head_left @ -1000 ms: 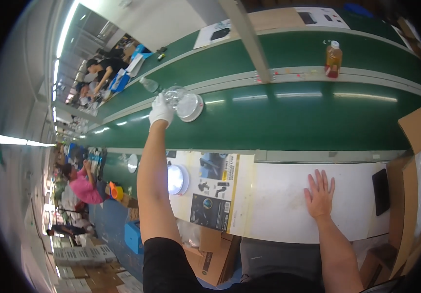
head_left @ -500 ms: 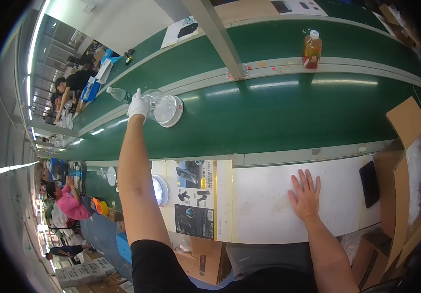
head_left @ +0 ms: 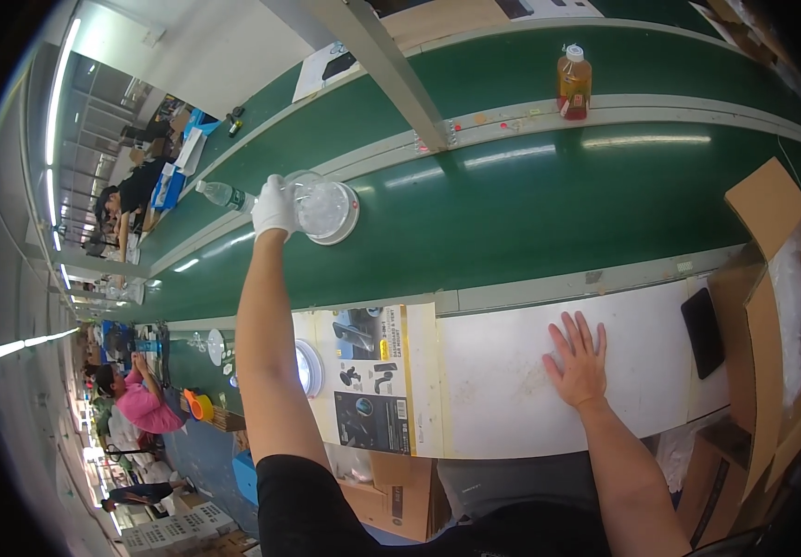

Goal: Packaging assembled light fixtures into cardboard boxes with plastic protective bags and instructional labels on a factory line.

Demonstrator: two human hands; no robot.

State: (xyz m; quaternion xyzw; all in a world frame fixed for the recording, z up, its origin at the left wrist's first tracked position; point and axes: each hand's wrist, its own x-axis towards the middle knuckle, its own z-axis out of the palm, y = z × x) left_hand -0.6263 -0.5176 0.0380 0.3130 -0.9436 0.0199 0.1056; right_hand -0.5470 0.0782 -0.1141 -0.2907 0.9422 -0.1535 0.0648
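Observation:
My left hand (head_left: 274, 208), in a white glove, reaches far out over the green conveyor belt (head_left: 530, 213) and grips a round white lamp in clear plastic wrap (head_left: 326, 210) at its left edge. My bare right hand (head_left: 578, 359) lies flat, fingers spread, on the white worktable (head_left: 512, 390). Under my left arm on the table lie a flattened printed product box (head_left: 371, 381) and another round white lamp (head_left: 307, 368), partly hidden by the arm.
An orange drink bottle (head_left: 573, 84) stands on the belt's middle divider. A clear water bottle (head_left: 222, 195) lies left of the lamp. An open cardboard carton (head_left: 781, 278) with plastic liner and a black pad (head_left: 702, 331) sit at right. Other people work at far left.
The view has shifted, and the lamp and my gloved left hand sit slightly nearer on the belt. My right hand stays flat on the table.

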